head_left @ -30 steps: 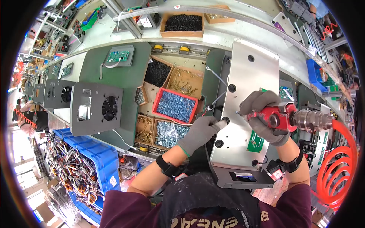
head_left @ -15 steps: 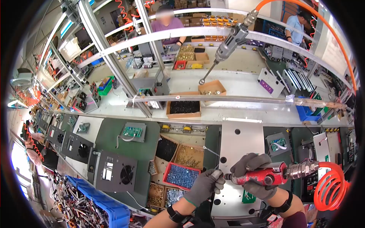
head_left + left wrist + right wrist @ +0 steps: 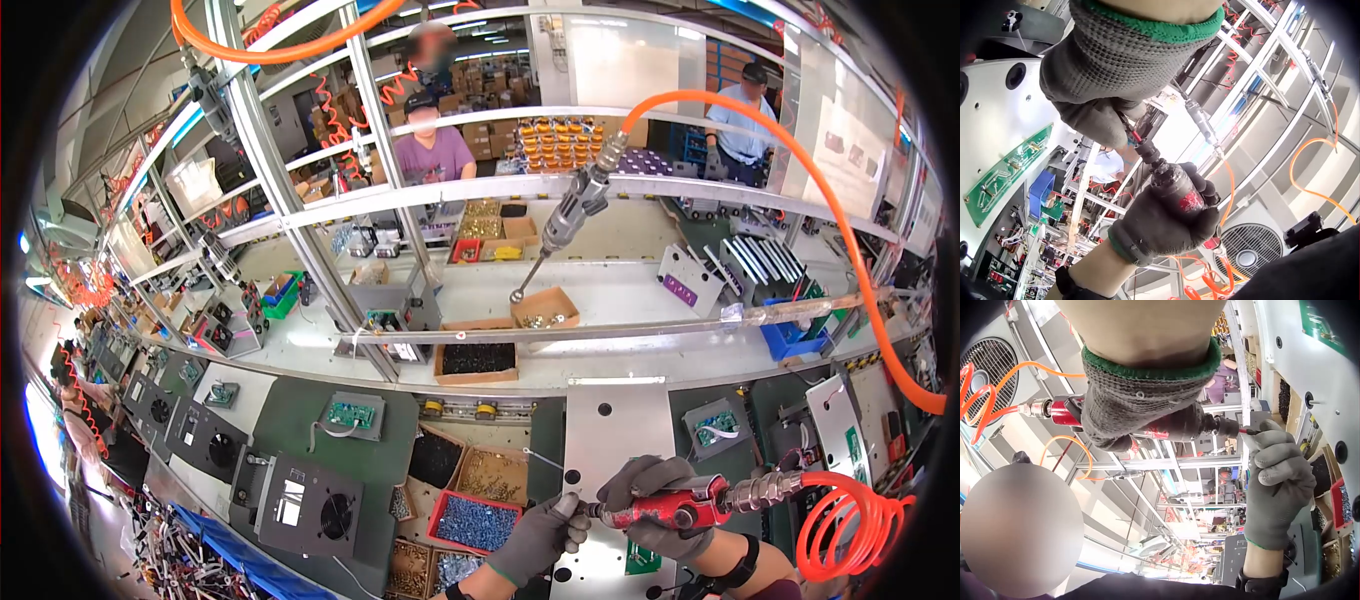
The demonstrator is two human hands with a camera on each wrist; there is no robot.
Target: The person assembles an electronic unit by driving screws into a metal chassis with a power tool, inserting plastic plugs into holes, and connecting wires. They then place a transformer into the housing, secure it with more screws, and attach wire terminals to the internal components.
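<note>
A red power tool (image 3: 675, 507) is grasped by the right hand (image 3: 1163, 220), whose gloved fingers are wrapped round its body. At the black nose of the tool, a small red-marked bit (image 3: 1137, 136) is pinched between the thumb and fingers of the left hand (image 3: 1280, 494), the remaining fingers being curled in towards the palm (how far the bit is seated in the nose cannot be told). Both hands are covered by grey gloves with green cuffs. The tool is held roughly level in the head view, over a pale metal panel (image 3: 620, 420) pierced by dark round holes, and a gap is shown between its nose and the panel in the wrist views. A green circuit board (image 3: 1007, 175) is borne on the panel's face. From the rear of the tool, by way of metal fittings, a coiled orange hose (image 3: 845, 530) is led off. Beside the panel, near the left hand, a red tray (image 3: 436, 520) is filled with blue screws (image 3: 478, 522), and farther to the left a dark housing (image 3: 310, 505) fitted with a fan is set on the green work surface. Beyond the near bench, a second power tool (image 3: 570, 215) is hung, nose down, from another orange hose (image 3: 740, 101).
</note>
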